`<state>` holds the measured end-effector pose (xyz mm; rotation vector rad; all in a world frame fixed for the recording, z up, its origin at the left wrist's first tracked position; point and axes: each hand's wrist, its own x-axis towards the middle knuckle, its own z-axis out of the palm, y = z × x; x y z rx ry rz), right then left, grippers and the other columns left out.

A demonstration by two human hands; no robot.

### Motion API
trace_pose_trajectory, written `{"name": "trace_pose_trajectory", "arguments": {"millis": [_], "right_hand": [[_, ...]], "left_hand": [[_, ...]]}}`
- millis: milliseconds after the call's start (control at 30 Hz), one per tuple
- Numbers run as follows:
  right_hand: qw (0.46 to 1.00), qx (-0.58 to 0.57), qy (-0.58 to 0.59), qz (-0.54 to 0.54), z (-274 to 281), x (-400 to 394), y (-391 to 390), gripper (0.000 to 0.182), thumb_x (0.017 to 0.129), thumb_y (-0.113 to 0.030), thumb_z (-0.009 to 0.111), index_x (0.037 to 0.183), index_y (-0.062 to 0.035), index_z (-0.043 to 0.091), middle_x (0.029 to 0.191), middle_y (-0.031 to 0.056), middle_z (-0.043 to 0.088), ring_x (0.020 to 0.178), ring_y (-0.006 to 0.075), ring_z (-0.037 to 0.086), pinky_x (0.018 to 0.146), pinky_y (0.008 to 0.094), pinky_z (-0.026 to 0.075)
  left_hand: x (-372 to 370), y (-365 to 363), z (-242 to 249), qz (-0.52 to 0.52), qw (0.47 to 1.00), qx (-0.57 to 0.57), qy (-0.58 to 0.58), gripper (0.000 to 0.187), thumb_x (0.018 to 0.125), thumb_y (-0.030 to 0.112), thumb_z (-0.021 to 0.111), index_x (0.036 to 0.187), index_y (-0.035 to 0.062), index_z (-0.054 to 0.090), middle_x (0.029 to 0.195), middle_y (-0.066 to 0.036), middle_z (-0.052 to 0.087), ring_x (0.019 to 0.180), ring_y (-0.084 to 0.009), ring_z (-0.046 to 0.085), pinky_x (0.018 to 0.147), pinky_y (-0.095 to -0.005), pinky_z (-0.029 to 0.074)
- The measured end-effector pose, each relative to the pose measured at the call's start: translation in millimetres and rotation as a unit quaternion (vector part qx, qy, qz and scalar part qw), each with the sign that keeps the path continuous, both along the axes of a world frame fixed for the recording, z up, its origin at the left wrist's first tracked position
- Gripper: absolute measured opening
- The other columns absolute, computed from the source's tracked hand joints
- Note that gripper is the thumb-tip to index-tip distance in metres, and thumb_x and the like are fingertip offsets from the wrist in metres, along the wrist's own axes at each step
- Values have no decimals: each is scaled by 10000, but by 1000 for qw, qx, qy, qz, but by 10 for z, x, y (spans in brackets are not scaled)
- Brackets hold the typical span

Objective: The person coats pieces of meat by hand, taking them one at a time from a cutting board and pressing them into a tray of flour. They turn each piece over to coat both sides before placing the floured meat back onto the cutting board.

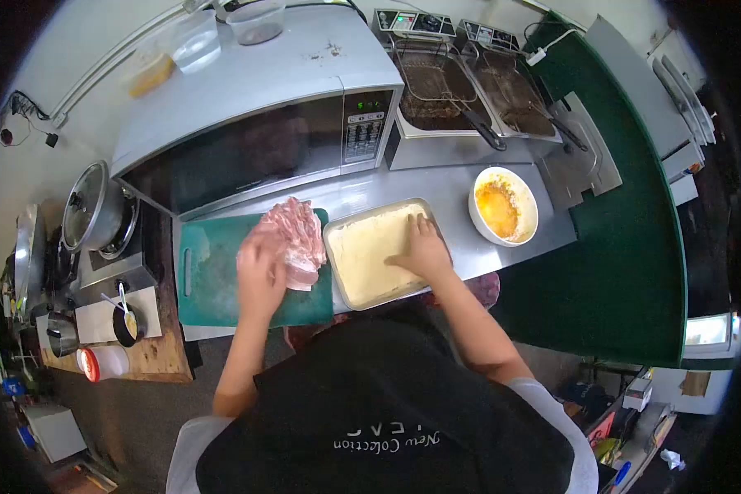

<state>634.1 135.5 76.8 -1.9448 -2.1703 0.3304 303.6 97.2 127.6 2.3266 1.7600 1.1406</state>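
Observation:
Pale pink raw meat [297, 239] lies in a pile of slices on the right part of a green cutting board [210, 280]. My left hand [262, 262] is at the pile's left edge, its fingers curled onto the meat; the fingertips are partly blurred. Right beside the board sits a rectangular metal tray [350, 298] holding a flat layer of pale yellow powder, perhaps crumbs or flour [370, 255]. Over the tray's right side, my right hand [426, 249] rests with fingers spread on the powder. Farther right stands a white bowl [528, 202] with beaten egg [497, 207] inside.
A microwave [247, 140] stands behind the board. Two fryers [436, 90] with baskets, their black handles [484, 132] jutting forward, are at the back right. A lidded pot [95, 210] sits on a stove at left. A small black pan [130, 329] and red-lidded jar [99, 363] are at lower left.

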Motion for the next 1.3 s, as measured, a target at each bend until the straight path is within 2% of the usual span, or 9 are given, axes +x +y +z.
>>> {"name": "trace_pose_trajectory", "arguments": {"millis": [67,267,400,500,700,833,933,1167,1300], "right_hand": [[999,-19,-35,-10,-136,-55,-4,772,771,-337,793,1391,6,488,1393,294,489,1310,442,447,1129,429,361],[967,-112,195,122,-290,34,126,589,756,-304,799,1263,-61,625,1284,209,595,1180,374,567,1029,450,449],[994,-16,54,94,183,252,58,579,712,-231,814,1226,-37,633,1216,203,629,1040,381,635,931,432,519],[981,-164,-56,86,279,358,10,486,788,-156,734,1251,-51,627,1223,206,618,1110,356,605,935,430,512],[932,-90,206,283,-237,122,172,346,829,-66,635,1171,-22,661,1114,201,649,999,381,630,910,420,515],[893,25,137,429,-292,-79,303,421,877,-150,631,1294,-95,609,1345,162,575,1290,340,512,1074,474,421],[933,8,-36,359,-409,-69,376,562,884,-238,647,1419,-146,501,1498,156,439,1432,332,356,1137,575,319],[910,6,36,412,-371,-178,339,744,847,-424,678,1507,-238,388,1556,182,336,1458,379,291,1117,642,292],[905,4,43,423,-364,-203,421,581,817,-312,705,1363,-183,555,1429,188,478,1340,387,429,1062,542,399]], "left_hand": [[115,-116,-37,-55,997,-36,33,274,792,64,647,1065,72,679,1133,-144,608,1100,-357,568,953,-478,441],[661,-378,-226,-140,986,-81,47,208,755,64,662,960,74,696,1061,-100,610,1032,-307,575,882,-453,455],[830,-447,-341,-147,978,-134,56,198,750,87,682,947,76,699,954,-74,585,952,-272,581,799,-409,475],[867,-483,-487,-140,974,-172,52,179,748,93,696,926,79,694,904,-70,574,897,-270,589,748,-393,489],[892,-496,-447,-129,971,-197,29,145,769,85,699,912,69,680,900,-95,588,874,-307,602,733,-414,505],[878,-514,-263,-106,973,-200,-35,129,807,91,697,927,51,671,926,-107,605,883,-319,616,749,-413,512],[839,-510,-90,-96,975,-195,-38,164,823,88,713,982,52,696,940,-119,631,859,-329,636,731,-405,521],[722,-370,111,-42,988,-139,-59,116,838,67,694,951,42,699,926,-114,637,849,-310,646,729,-382,524],[654,-318,226,-22,990,-123,-58,94,836,65,690,926,37,692,914,-109,636,843,-314,650,719,-385,527]]}}
